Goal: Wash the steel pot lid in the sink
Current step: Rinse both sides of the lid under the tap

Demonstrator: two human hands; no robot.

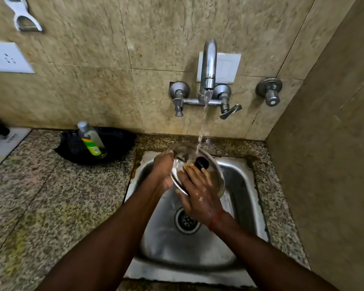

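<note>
At frame centre, your steel pot lid [215, 175] gleams wet and mirror-smooth (its knob [201, 162] is glossy black). The sink [243, 185] below is duller scuffed metal; the counter [40, 196], lower left, speckled polished stone; the tap [208, 64] above, bright chrome.

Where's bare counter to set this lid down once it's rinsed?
Free: the wide counter left of the sink, in front of the black bag and bottle. Right of the sink only a narrow strip; crowded under the tap.

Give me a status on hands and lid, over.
Left hand grips lid by rim. Right hand flat on lid top, beside knob. Lid tilted over sink, running water hitting it. Nothing in the way.
</note>
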